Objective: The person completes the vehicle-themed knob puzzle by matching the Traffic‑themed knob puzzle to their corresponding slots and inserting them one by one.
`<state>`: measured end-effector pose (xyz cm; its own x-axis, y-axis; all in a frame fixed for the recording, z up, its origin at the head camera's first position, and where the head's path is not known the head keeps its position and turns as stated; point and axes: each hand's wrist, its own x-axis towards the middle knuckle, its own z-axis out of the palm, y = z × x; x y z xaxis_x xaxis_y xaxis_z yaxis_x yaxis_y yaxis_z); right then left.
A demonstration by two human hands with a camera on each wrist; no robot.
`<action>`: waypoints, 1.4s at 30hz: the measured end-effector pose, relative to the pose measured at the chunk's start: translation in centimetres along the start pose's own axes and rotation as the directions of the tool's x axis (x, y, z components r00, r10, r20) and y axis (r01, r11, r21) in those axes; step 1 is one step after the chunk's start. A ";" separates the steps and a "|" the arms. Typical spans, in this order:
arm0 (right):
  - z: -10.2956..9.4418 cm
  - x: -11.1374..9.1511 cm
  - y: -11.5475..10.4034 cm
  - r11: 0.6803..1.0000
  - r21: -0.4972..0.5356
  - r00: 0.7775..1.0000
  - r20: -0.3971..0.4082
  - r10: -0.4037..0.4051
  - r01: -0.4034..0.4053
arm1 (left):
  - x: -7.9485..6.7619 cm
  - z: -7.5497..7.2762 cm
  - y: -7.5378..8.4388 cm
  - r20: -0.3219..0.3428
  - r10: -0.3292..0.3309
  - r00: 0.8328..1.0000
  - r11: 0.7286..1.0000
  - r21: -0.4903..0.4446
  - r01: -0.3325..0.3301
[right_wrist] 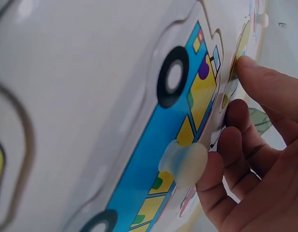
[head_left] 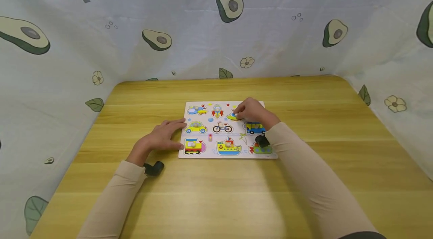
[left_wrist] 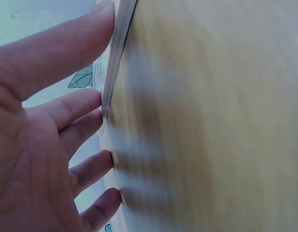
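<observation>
A white peg puzzle board [head_left: 210, 149] with vehicle pieces lies flat on the wooden table. At its upper right, my right hand [head_left: 254, 111] has thumb and fingertips brought together on the yellow-green flying saucer piece [head_left: 232, 117]; its knob is hidden by the fingers. In the right wrist view, the thumb touches that saucer piece [right_wrist: 244, 41], and the blue bus piece [right_wrist: 139, 169] with its pale knob [right_wrist: 193, 164] is close to the curled fingers. My left hand [head_left: 163, 136] has spread fingers, their tips and thumb touching the board's left edge [left_wrist: 117, 48].
Airplane [head_left: 197, 110], rocket [head_left: 217, 111], car [head_left: 196, 127], bicycle [head_left: 222, 127], train [head_left: 194, 146], ship [head_left: 228, 147] and submarine [head_left: 264, 149] pieces sit in the board. An avocado-print cloth [head_left: 189, 58] hangs behind the table [head_left: 216, 197].
</observation>
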<state>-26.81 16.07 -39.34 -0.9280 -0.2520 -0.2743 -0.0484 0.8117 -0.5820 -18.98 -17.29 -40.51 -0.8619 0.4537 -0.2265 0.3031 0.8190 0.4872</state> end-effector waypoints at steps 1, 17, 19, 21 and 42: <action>0.1 0.1 0.0 1.000 0.004 1.000 -0.003 -0.001 0.001 | 0.0 0.0 0.0 -0.002 0.000 1.000 1.000 -0.002 0.000; -0.8 -1.0 1.9 0.979 -0.089 0.982 -0.020 -0.186 0.184 | 0.1 0.4 0.0 0.008 0.002 1.000 1.000 0.011 -0.002; -1.3 -2.3 2.8 0.974 -0.075 0.975 -0.053 -0.216 0.212 | 0.0 0.5 0.2 0.008 0.002 1.000 1.000 0.016 -0.003; -1.8 -4.0 3.9 0.973 -0.054 0.971 -0.073 -0.228 0.224 | 0.1 0.6 0.4 0.006 0.006 1.000 1.000 0.022 -0.006; -3.3 -12.3 10.3 0.975 -0.081 0.968 -0.132 -0.214 0.205 | 0.5 0.5 0.9 0.015 0.010 1.000 1.000 0.018 -0.011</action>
